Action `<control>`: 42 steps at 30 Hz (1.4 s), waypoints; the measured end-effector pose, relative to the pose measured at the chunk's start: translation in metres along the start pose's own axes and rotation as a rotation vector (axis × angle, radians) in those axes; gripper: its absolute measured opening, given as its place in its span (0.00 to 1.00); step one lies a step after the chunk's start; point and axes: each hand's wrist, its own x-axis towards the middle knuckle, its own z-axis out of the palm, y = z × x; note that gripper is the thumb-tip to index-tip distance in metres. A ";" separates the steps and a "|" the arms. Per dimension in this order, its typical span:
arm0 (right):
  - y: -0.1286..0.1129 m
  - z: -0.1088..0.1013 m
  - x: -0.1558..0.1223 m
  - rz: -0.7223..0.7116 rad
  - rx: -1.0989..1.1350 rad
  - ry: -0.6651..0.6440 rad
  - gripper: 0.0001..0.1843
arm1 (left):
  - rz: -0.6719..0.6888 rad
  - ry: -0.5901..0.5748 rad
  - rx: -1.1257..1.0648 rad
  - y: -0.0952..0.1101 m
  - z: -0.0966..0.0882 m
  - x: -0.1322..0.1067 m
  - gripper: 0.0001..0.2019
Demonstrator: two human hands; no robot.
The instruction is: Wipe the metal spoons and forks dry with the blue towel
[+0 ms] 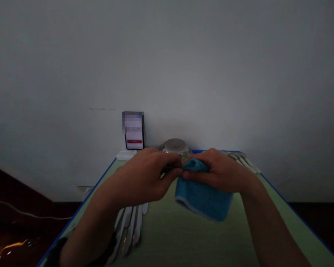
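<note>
A blue cloth [204,196] with a pale edge is bunched in my right hand [218,168], its lower part hanging down over the table. My left hand [146,172] is closed in a pinch, thumb and fingertips meeting right beside the cloth's bunched top. Whatever lies between those fingertips is hidden. Both hands are held above the green table, in front of an upturned metal bowl [176,145]. Below my left forearm lie several table knives [130,228] side by side, partly covered by the arm.
Several forks [243,159] lie at the far right corner of the green table [169,237], which has a blue edge. A phone [134,133] leans upright against the wall [211,74] at the back left. A white cable [30,213] runs at the left, beyond the table.
</note>
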 end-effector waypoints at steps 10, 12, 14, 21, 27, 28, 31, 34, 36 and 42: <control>0.002 0.001 -0.001 0.056 0.025 -0.015 0.12 | 0.005 -0.034 -0.040 -0.001 0.000 0.001 0.09; 0.002 0.001 0.000 0.066 0.043 -0.018 0.12 | 0.002 -0.035 -0.053 -0.002 0.001 0.001 0.08; 0.002 0.002 0.000 0.083 0.064 -0.011 0.13 | -0.002 -0.040 -0.064 -0.003 0.001 0.001 0.08; 0.006 0.005 0.001 0.210 0.043 0.198 0.25 | -0.046 0.000 -0.073 -0.008 -0.001 0.000 0.11; 0.007 0.003 0.001 0.201 0.042 0.325 0.17 | -0.081 0.042 -0.051 -0.010 -0.001 0.001 0.16; 0.008 0.002 0.001 0.197 0.036 0.321 0.15 | -0.085 0.041 -0.052 -0.010 -0.001 0.001 0.16; 0.009 0.000 -0.001 0.181 0.026 0.271 0.16 | -0.093 0.042 -0.057 -0.011 -0.001 0.001 0.15; 0.010 0.000 -0.001 0.137 0.006 0.225 0.18 | -0.080 0.058 -0.052 -0.012 0.000 0.001 0.15; 0.010 0.002 0.000 0.079 -0.019 0.243 0.16 | -0.074 0.059 -0.050 -0.012 0.000 0.001 0.15; 0.009 0.005 0.003 0.078 -0.059 0.327 0.14 | -0.072 0.060 -0.069 -0.009 -0.003 0.001 0.14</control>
